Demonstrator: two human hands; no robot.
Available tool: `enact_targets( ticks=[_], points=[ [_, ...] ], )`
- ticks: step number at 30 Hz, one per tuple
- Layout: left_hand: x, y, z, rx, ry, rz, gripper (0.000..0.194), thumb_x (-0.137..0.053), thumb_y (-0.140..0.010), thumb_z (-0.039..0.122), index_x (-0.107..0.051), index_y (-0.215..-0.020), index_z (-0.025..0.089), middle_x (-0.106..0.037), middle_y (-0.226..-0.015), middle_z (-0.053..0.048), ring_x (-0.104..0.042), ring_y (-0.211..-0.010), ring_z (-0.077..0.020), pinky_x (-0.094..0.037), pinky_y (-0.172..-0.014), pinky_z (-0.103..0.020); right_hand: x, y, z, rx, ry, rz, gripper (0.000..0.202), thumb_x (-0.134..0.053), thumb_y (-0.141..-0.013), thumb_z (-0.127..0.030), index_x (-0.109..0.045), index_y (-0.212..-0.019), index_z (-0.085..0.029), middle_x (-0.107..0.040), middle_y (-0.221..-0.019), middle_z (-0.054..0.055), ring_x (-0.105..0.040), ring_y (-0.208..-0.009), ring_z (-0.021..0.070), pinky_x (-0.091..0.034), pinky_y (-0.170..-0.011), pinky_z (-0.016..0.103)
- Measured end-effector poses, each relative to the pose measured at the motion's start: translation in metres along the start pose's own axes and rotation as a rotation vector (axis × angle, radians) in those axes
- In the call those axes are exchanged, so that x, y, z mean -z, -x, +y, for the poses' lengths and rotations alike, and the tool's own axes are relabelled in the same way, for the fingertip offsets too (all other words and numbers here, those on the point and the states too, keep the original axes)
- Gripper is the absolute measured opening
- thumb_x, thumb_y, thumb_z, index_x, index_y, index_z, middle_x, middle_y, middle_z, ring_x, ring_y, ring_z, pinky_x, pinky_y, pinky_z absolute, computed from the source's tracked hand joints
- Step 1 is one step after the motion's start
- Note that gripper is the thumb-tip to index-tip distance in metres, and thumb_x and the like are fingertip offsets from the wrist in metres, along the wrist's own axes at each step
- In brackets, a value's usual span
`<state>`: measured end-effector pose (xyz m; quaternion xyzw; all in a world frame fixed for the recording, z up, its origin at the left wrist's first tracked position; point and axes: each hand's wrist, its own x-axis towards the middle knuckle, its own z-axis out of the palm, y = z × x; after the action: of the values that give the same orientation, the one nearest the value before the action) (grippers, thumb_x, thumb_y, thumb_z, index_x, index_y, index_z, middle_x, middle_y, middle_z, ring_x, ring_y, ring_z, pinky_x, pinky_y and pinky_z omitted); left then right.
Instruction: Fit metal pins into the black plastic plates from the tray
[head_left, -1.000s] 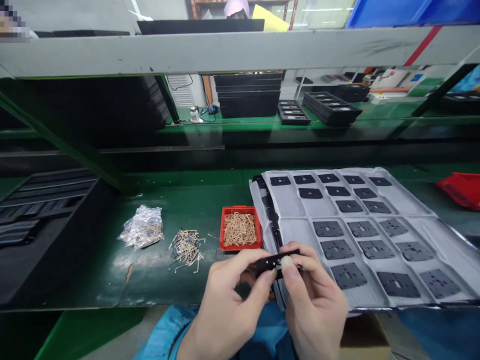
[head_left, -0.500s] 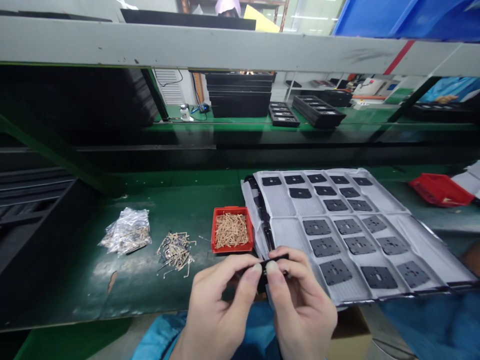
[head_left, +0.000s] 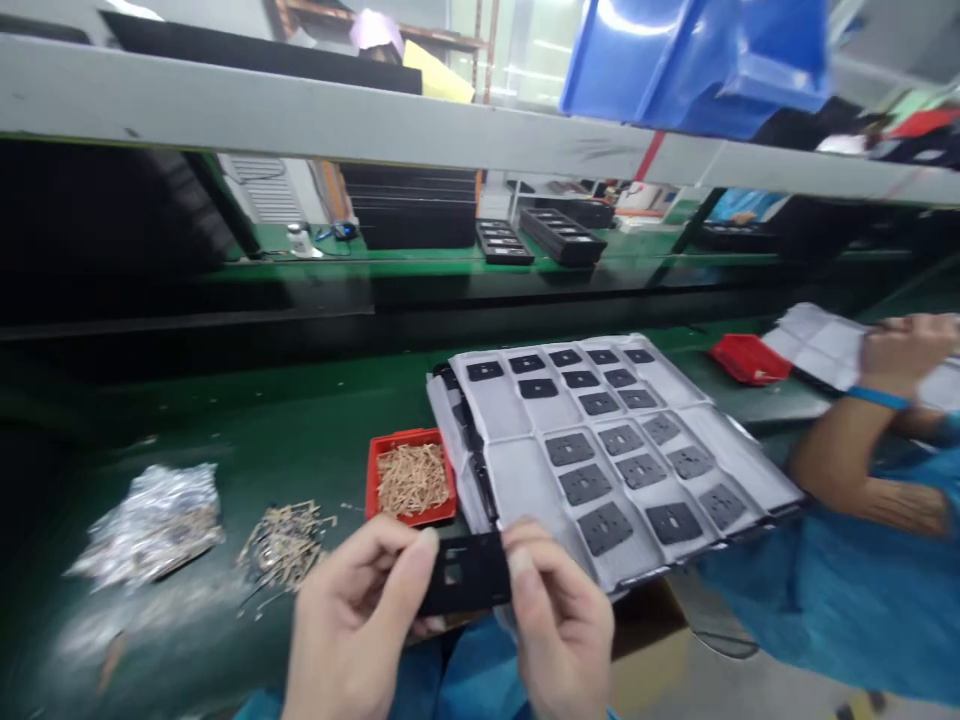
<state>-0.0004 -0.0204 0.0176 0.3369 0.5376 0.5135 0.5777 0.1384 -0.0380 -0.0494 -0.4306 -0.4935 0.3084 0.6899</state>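
Between my two hands is a flat black plate (head_left: 474, 572) with small square cut-outs, its broad face toward me. My left hand (head_left: 364, 610) pinches its left end between thumb and fingers. The right end is gripped by my right hand (head_left: 551, 610), thumb on top. Just beyond the plate stands a red bin (head_left: 373, 478) full of small tan bent metal pieces (head_left: 412, 478). To the right of my hands lies a white compartment tray (head_left: 517, 475) holding several similar black plates (head_left: 604, 527).
A loose pile of bent pieces (head_left: 285, 545) and a clear plastic bag (head_left: 154, 520) lie on the green table (head_left: 292, 420) at left. At right, a co-worker's arm (head_left: 862, 440) reaches near a second red bin (head_left: 750, 358). A shelf beam (head_left: 480, 135) crosses overhead with blue bins (head_left: 690, 60).
The black plate has been turned so its broad face shows, and my hands have moved apart toward its ends. The view has swung right, bringing the co-worker's arm into sight.
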Motion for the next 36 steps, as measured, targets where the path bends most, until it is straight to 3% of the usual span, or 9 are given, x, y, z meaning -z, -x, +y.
enact_targets(
  ticks=[3,10,13,16,21,28,36],
  points=[
    [-0.005,-0.002,0.003,0.088,0.094,-0.107,0.056,-0.094,-0.07,0.06,-0.061,-0.067,0.015,-0.056,-0.058,0.004,-0.05,-0.05,-0.0071,-0.044,-0.044,-0.013,0.005,0.004,0.002,-0.032,-0.105,0.002,0.019,-0.059,-0.102,-0.016,-0.069,-0.086,-0.022,-0.069,-0.085,0.002,-0.065,-0.077,0.0133,-0.054,-0.067,0.023],
    [0.001,-0.005,-0.007,0.091,0.139,-0.228,0.054,-0.088,-0.08,0.059,-0.056,-0.07,0.016,-0.053,-0.058,0.005,-0.046,-0.049,-0.0062,-0.044,-0.044,-0.014,0.004,0.003,-0.008,0.037,-0.007,0.006,0.02,-0.061,-0.1,-0.013,-0.068,-0.083,-0.021,-0.07,-0.082,0.003,-0.065,-0.075,0.0135,-0.054,-0.07,0.024],
    [-0.007,0.0,-0.006,0.09,0.184,-0.159,0.053,-0.091,-0.077,0.056,-0.056,-0.07,0.017,-0.052,-0.058,0.006,-0.046,-0.049,-0.0061,-0.045,-0.044,-0.014,0.003,0.001,-0.014,0.103,0.047,-0.001,0.018,-0.061,-0.098,-0.011,-0.067,-0.083,-0.02,-0.069,-0.081,0.003,-0.063,-0.072,0.0132,-0.053,-0.067,0.025],
    [-0.014,0.003,-0.008,0.001,0.139,-0.078,0.053,-0.088,-0.079,0.06,-0.059,-0.074,0.017,-0.055,-0.06,0.006,-0.049,-0.05,-0.0063,-0.047,-0.045,-0.013,0.004,-0.002,-0.017,0.126,0.099,-0.024,0.018,-0.061,-0.097,-0.009,-0.068,-0.085,-0.02,-0.069,-0.079,0.002,-0.063,-0.071,0.0136,-0.053,-0.067,0.025],
    [-0.01,0.003,-0.017,-0.087,0.017,-0.203,0.054,-0.072,-0.09,0.071,-0.06,-0.086,0.018,-0.061,-0.056,0.004,-0.055,-0.044,-0.008,-0.047,-0.043,-0.015,0.004,-0.001,-0.017,0.132,0.095,-0.088,0.021,-0.059,-0.098,-0.007,-0.068,-0.085,-0.02,-0.069,-0.077,0.002,-0.064,-0.07,0.0142,-0.054,-0.064,0.025],
    [-0.016,0.008,-0.007,-0.075,-0.046,0.018,0.042,-0.089,-0.077,0.044,-0.055,-0.079,0.02,-0.051,-0.058,0.01,-0.049,-0.043,-0.0052,-0.046,-0.041,-0.013,0.002,0.002,-0.015,0.218,0.18,-0.183,0.018,-0.059,-0.095,-0.004,-0.065,-0.09,-0.021,-0.067,-0.083,0.003,-0.061,-0.074,0.0149,-0.052,-0.065,0.028],
    [-0.019,0.01,-0.008,-0.091,-0.056,0.059,0.042,-0.081,-0.082,0.053,-0.055,-0.08,0.021,-0.045,-0.06,0.009,-0.043,-0.045,-0.0059,-0.041,-0.038,-0.012,0.001,0.002,-0.013,0.204,0.208,-0.242,0.018,-0.056,-0.097,-0.005,-0.061,-0.09,-0.021,-0.065,-0.084,0.002,-0.061,-0.077,0.0144,-0.053,-0.066,0.027]
  ],
)
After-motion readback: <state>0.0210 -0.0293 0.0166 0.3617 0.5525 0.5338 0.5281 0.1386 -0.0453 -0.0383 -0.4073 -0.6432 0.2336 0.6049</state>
